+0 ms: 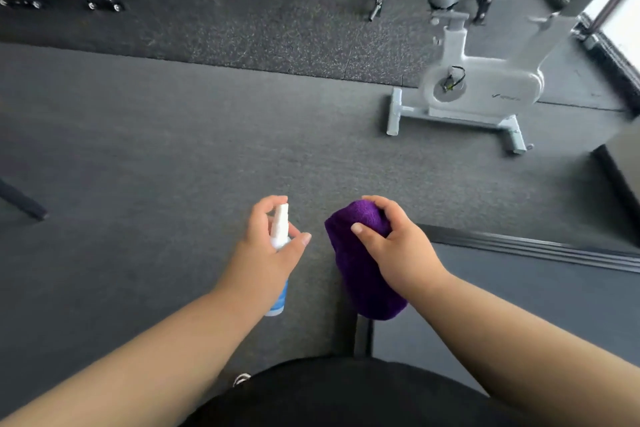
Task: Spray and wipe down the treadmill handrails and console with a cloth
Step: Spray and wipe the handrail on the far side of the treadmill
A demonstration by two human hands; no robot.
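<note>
1. Left hand (273,246) gripping bottle (280,253), nozzle up, over the floor (173,156).
2. Right hand (398,246) clutching purple cloth (360,274), just beside bottle.
3. Treadmill edge (519,246) at right; white bike (485,80) beyond.

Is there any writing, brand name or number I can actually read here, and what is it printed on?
No text here reads clearly.
Exercise bike: a small dark logo and word on its white side, too blurred to read.
Spray bottle in the left hand: a blue label, no letters legible.
Purple cloth in the right hand: no writing visible.
</note>
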